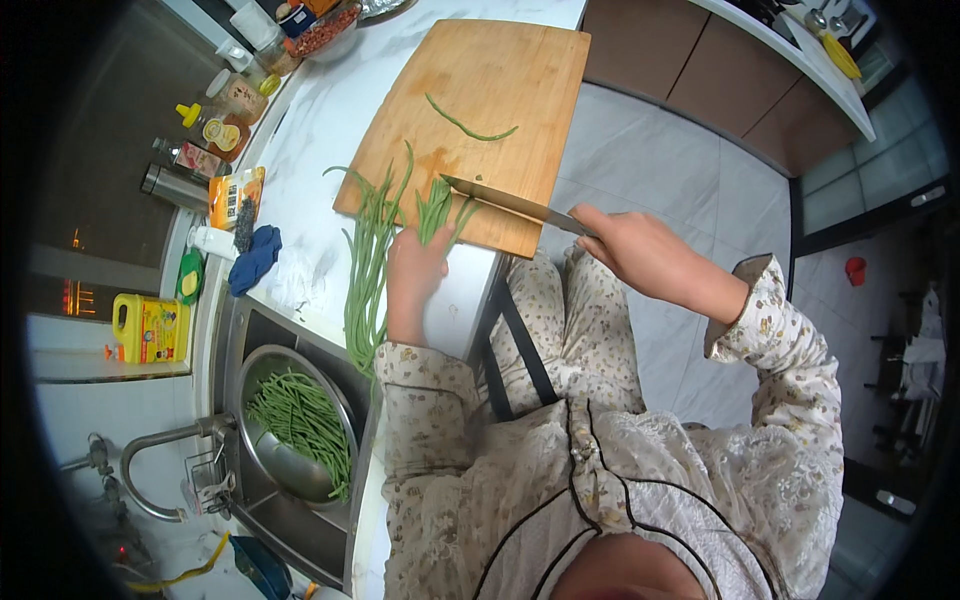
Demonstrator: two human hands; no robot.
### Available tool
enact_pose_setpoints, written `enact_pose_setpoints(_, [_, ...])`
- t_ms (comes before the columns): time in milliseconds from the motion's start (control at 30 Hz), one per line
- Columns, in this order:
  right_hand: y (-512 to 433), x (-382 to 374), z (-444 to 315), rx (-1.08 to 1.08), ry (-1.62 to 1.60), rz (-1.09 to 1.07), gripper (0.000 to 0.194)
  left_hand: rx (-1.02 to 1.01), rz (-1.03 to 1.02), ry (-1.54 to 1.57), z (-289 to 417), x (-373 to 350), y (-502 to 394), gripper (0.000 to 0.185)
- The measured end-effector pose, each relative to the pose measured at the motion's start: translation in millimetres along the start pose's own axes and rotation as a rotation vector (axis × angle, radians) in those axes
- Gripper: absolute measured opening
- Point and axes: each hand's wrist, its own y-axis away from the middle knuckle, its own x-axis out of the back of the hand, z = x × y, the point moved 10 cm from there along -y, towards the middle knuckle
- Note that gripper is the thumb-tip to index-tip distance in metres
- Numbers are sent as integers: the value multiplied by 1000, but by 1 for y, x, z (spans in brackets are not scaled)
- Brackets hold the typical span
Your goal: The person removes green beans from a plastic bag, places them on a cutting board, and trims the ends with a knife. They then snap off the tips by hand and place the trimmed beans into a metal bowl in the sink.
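My left hand point(418, 264) grips a bunch of green long beans point(433, 206) at the near edge of a wooden cutting board point(502, 82). In my right hand point(637, 247) is a kitchen knife point(510, 201), its handle mostly hidden by my fingers. The blade reaches across the board, with its tip beside the ends of the held beans. A single bean point(469, 127) lies farther up the board, and a small green bit sits near the blade. More long beans point(365, 277) lie loose to the left of my left hand, running from the board toward the sink.
A steel bowl point(251, 435) full of green beans stands in the sink point(259, 330), by a curved faucet point(142, 450). Along the window side are a blue cloth point(255, 260), a yellow jug point(154, 328) and several bottles and jars. A bowl of reddish nuts or beans point(328, 34) stands behind.
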Motion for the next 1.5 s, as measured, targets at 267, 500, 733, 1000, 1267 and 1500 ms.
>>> enact_pose_setpoints(267, [-12,-15,11,-13,-103,54,27,47,-200,232,-6,-20,8,37])
enact_pose_setpoints(500, [-6,-4,14,-7,-239,58,33,27,-245,246,2,-19,8,29])
enact_pose_setpoints(733, [1,3,12,4,-135,52,32,3,-199,214,4,-19,8,31])
enact_pose_setpoints(1000, [5,-1,13,-3,-27,20,27,31,-206,220,2,-20,8,30])
enact_pose_setpoints(1267, [-2,-10,17,-7,-48,-3,29,55,-243,250,0,-21,8,32])
enact_pose_setpoints(1500, [-11,-12,39,-60,-243,84,33,111,-313,322,-2,-23,13,35])
